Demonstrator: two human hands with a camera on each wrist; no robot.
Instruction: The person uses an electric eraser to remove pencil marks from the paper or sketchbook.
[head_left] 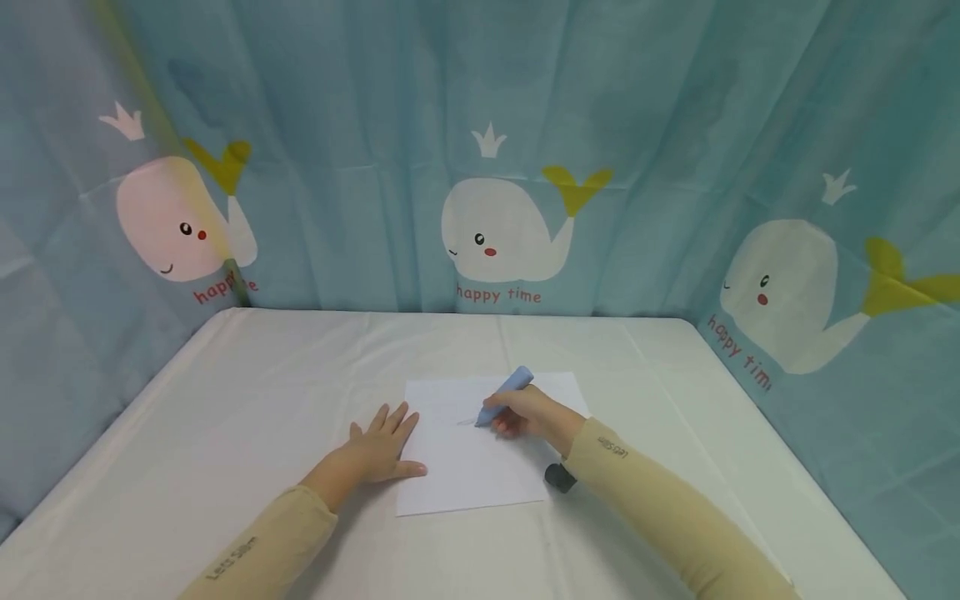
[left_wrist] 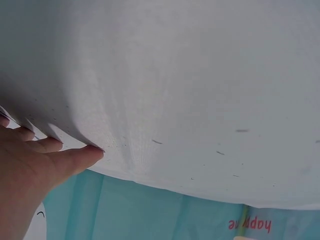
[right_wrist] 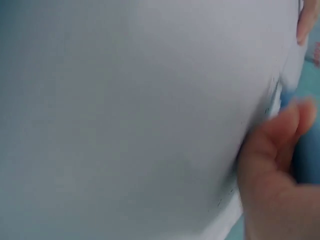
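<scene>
A white sheet of paper (head_left: 465, 479) lies on the white-covered table. My right hand (head_left: 525, 410) pinches a thick light blue marker (head_left: 516, 382), its tip down at the paper beside a few faint thin strokes (head_left: 465, 422). In the right wrist view the marker (right_wrist: 309, 155) is partly hidden behind the thumb and fingers. Along the paper's left edge rests my left hand (head_left: 378, 450), palm down with fingers spread, the thumb reaching over the edge. The left wrist view shows this hand's straight fingers (left_wrist: 82, 157) against the white surface.
A small dark round object (head_left: 559, 477) shows beneath the right sleeve, near the paper's lower right corner. The white tablecloth (head_left: 262, 400) has light creases. Blue curtains (head_left: 337, 167) with whale prints hang behind the table and along both sides.
</scene>
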